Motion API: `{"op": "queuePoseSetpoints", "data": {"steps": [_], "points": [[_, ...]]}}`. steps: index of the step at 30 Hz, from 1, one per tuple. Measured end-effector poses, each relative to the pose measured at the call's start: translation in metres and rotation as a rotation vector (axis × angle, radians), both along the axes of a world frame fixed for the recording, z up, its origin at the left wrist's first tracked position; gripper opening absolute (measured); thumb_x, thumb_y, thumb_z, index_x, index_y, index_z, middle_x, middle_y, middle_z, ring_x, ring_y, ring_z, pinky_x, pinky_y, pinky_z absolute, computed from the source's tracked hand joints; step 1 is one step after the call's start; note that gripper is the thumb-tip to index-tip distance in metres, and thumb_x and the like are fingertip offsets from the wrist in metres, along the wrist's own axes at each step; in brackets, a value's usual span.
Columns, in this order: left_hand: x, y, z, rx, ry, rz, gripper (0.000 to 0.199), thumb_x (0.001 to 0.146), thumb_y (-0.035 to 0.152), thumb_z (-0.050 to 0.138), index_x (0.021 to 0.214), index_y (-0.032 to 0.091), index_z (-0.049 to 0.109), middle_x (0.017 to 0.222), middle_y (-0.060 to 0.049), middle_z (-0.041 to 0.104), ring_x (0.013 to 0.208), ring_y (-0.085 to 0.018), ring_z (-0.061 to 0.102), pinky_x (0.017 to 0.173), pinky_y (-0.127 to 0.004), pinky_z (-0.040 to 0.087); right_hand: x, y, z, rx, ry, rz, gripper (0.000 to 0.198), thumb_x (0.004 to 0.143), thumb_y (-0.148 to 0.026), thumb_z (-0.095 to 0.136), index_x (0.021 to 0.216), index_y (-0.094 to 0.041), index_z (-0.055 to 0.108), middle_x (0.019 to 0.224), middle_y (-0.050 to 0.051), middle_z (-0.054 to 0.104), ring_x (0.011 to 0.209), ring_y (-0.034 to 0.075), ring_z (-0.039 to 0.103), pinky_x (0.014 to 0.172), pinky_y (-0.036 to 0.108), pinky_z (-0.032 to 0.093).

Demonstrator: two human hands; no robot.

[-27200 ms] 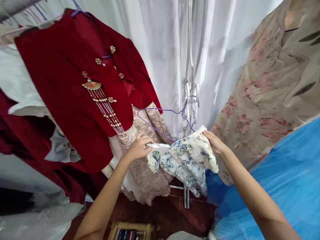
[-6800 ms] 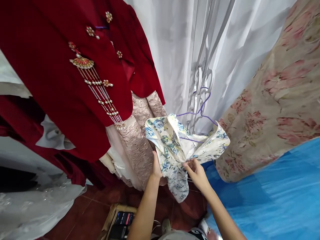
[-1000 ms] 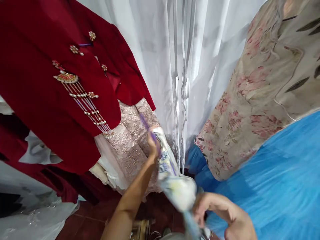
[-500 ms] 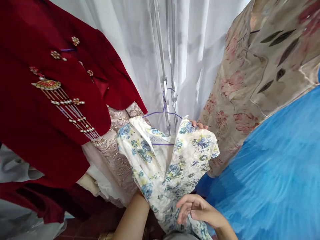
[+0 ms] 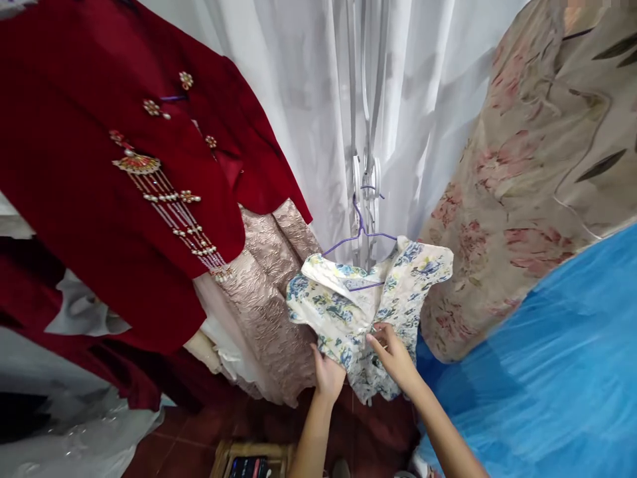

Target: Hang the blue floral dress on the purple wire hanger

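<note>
A short-sleeved white blouse point(image 5: 343, 302) with blue and yellow-green flowers hangs in front of me, its neckline open in a V. A purple wire hanger point(image 5: 361, 229) runs through its shoulders. My left hand point(image 5: 329, 378) is against the blouse's lower left side, thumb stretched out to the left and the other fingers hidden by the fabric. At the bottom of the V, my right hand point(image 5: 394, 355) pinches the blouse's front edge between thumb and fingers.
Left hang a red beaded jacket point(image 5: 124, 245) and a pinkish brocade garment point(image 5: 269, 305). A beige floral dress point(image 5: 502, 192) and blue tulle point(image 5: 557, 358) hang right. White metal rods point(image 5: 365, 113) stand before a white curtain point(image 5: 298, 93). Below sits a wooden stool point(image 5: 223, 455).
My left hand has come from behind the blouse's right shoulder to its lower left side. My right hand has moved up from below and taken hold of the front edge. The view has shifted left.
</note>
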State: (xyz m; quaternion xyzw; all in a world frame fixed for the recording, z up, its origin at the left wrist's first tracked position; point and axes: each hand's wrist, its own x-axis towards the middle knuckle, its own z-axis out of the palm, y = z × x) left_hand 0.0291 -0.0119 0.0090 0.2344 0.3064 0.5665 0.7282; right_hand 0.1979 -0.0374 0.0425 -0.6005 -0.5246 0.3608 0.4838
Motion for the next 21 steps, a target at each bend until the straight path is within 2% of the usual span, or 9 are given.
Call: {"op": "queuePoseSetpoints", "data": {"steps": [2,4,6,9,10,11,13,16,21], "points": [[-0.013,-0.007,-0.008,0.043,0.169,-0.013,0.081,0.065,0.082,0.070,0.116,0.019,0.069,0.131,-0.017,0.066,0.131,-0.036,0.056,0.113,-0.054,0.041,-0.010,0.013,0.002,0.019,-0.086,-0.019,0.033,0.093,-0.054,0.052,0.097,-0.021,0.053,0.071,0.002,0.065,0.066,0.022,0.063,0.064,0.031,0.044],[-0.024,-0.009,-0.009,0.118,0.423,0.065,0.071,0.067,0.064,0.082,0.118,0.017,0.066,0.126,-0.017,0.068,0.128,-0.034,0.059,0.114,-0.050,0.042,-0.020,0.021,0.003,0.044,-0.123,-0.066,0.033,0.094,-0.054,0.049,0.085,-0.022,0.051,0.062,0.000,0.061,0.059,0.020,0.059,0.060,0.029,0.040],[-0.033,-0.006,-0.006,0.186,0.623,0.266,0.066,0.074,0.055,0.080,0.124,0.015,0.060,0.126,-0.018,0.067,0.123,-0.033,0.062,0.110,-0.048,0.045,-0.027,0.022,0.001,0.051,-0.105,-0.089,0.037,0.093,-0.056,0.049,0.077,-0.023,0.050,0.056,-0.001,0.057,0.053,0.018,0.055,0.056,0.028,0.037],[-0.038,-0.002,-0.002,0.332,0.859,0.726,0.066,0.083,0.049,0.073,0.136,0.017,0.048,0.139,-0.021,0.056,0.128,-0.030,0.057,0.110,-0.047,0.046,-0.037,0.012,-0.005,0.009,0.025,-0.046,0.044,0.092,-0.061,0.050,0.070,-0.023,0.050,0.049,-0.001,0.055,0.046,0.016,0.051,0.052,0.026,0.035],[-0.037,-0.002,-0.002,0.416,0.939,0.815,0.063,0.085,0.045,0.072,0.137,0.018,0.047,0.141,-0.020,0.053,0.130,-0.030,0.054,0.111,-0.047,0.045,-0.039,0.007,-0.007,-0.008,0.082,-0.031,0.046,0.091,-0.062,0.051,0.067,-0.022,0.049,0.047,-0.001,0.055,0.044,0.015,0.050,0.051,0.026,0.035],[-0.033,-0.003,-0.002,0.519,1.013,0.813,0.056,0.087,0.040,0.070,0.135,0.019,0.049,0.139,-0.019,0.054,0.131,-0.029,0.053,0.111,-0.047,0.044,-0.042,0.001,-0.008,-0.021,0.139,-0.024,0.048,0.091,-0.063,0.052,0.065,-0.022,0.050,0.045,-0.001,0.054,0.041,0.014,0.048,0.049,0.026,0.035],[-0.020,-0.009,-0.003,0.718,1.097,0.573,0.039,0.090,0.032,0.065,0.126,0.020,0.057,0.129,-0.015,0.060,0.125,-0.027,0.057,0.107,-0.045,0.047,-0.046,-0.009,-0.005,-0.030,0.235,-0.035,0.050,0.088,-0.064,0.056,0.063,-0.021,0.052,0.043,-0.001,0.054,0.038,0.013,0.046,0.045,0.025,0.033],[0.008,-0.018,-0.001,0.784,1.057,0.221,0.023,0.094,0.027,0.057,0.114,0.018,0.064,0.108,-0.012,0.068,0.105,-0.024,0.066,0.093,-0.038,0.054,-0.048,-0.022,0.009,-0.031,0.319,-0.043,0.048,0.085,-0.062,0.063,0.065,-0.019,0.058,0.045,0.001,0.059,0.040,0.013,0.051,0.045,0.024,0.038],[0.035,-0.014,0.006,0.713,1.016,0.175,0.018,0.096,0.031,0.051,0.090,0.018,0.062,0.081,-0.005,0.066,0.078,-0.019,0.064,0.074,-0.029,0.051,-0.031,-0.020,0.050,-0.043,0.407,-0.022,0.037,0.078,-0.053,0.071,0.070,-0.017,0.065,0.047,0.001,0.062,0.039,0.013,0.051,0.044,0.025,0.040]]}}
